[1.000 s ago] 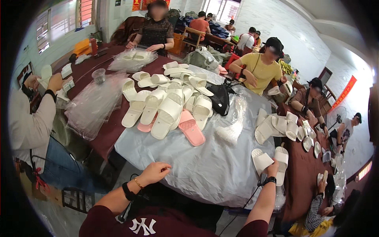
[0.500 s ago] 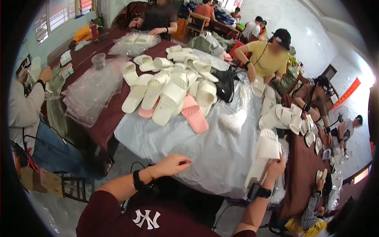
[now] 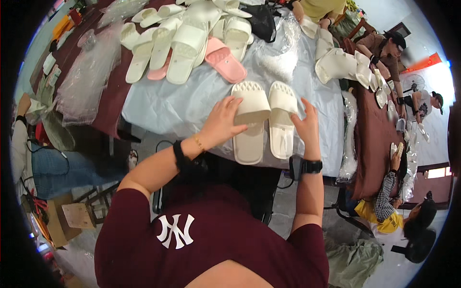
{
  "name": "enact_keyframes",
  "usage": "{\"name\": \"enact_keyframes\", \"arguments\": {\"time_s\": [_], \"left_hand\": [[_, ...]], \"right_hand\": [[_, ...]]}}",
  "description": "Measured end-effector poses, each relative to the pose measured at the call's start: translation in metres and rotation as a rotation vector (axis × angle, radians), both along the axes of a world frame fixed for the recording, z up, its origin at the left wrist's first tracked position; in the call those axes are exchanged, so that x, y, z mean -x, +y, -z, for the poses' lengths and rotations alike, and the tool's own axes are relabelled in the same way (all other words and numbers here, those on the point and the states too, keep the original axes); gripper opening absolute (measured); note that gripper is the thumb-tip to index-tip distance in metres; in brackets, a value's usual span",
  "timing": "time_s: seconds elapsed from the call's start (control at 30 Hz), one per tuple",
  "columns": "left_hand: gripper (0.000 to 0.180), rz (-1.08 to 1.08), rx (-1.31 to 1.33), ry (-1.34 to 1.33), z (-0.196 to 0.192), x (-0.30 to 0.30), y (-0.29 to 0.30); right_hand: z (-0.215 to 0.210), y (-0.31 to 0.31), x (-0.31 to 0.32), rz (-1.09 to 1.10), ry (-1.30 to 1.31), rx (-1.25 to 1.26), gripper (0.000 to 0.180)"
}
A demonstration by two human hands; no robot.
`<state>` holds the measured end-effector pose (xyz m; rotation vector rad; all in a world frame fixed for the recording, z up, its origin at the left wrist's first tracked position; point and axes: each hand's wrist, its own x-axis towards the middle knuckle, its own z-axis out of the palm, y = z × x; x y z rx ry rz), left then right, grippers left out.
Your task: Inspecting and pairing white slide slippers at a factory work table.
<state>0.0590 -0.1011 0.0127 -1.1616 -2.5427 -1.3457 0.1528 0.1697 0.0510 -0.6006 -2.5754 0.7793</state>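
A pair of off-white slide slippers lies side by side at the near edge of the plastic-covered table: the left slipper (image 3: pixel 250 141) and the right slipper (image 3: pixel 282 137). My left hand (image 3: pixel 218 124) is open at the left slipper's outer side, fingertips against its strap and thumb over the footbed edge. On the other side, my right hand (image 3: pixel 307 128) is spread open, thumb close to the right slipper's strap. Whether that thumb touches is unclear. Farther off, a heap of off-white slippers (image 3: pixel 188 41) includes a pink slipper (image 3: pixel 226 62).
Clear plastic bags (image 3: pixel 91 81) lie left on the maroon cloth (image 3: pixel 103 113). A black bag (image 3: pixel 260 21) and a clear bundle (image 3: pixel 283 53) sit beyond the pair. More white slippers (image 3: pixel 336 65) lie at the right, near a co-worker (image 3: pixel 384 48). A light plastic sheet (image 3: pixel 168 103) covers the table.
My right hand has brought slippers from the right to the near middle, where the pair now lies. My left hand has moved right to them. The view has tilted downward.
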Motion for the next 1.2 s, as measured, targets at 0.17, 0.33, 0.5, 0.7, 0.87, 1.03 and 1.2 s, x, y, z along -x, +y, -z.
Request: {"name": "enact_keyframes", "arguments": {"time_s": [0.17,0.33,0.5,0.7,0.87,1.03,1.2], "left_hand": [[0.057,0.005,0.069,0.274,0.014,0.022,0.018],[0.051,0.020,0.112,0.305,0.022,0.042,0.021],[0.057,0.092,0.301,0.114,-0.007,0.033,0.011],[0.082,0.178,0.323,0.351,-0.029,0.040,0.037],[0.079,0.392,0.402,0.267,-0.033,0.053,0.078],[0.076,0.337,0.295,0.274,0.007,0.052,0.082],[0.077,0.356,0.365,0.189,-0.010,0.042,0.081]], "right_hand": [[0.034,0.002,0.018,-0.208,0.050,-0.225,0.051],[0.025,-0.019,0.015,-0.117,-0.064,-0.201,0.044],[0.024,-0.035,-0.006,-0.174,0.002,-0.237,0.047],[-0.019,-0.001,0.020,-0.337,-0.173,0.104,0.046],[0.017,0.045,0.089,-0.155,0.102,-0.002,0.029],[0.060,0.067,0.122,0.028,-0.006,-0.061,0.033],[0.078,0.094,0.138,0.109,0.003,0.187,0.030]]}}
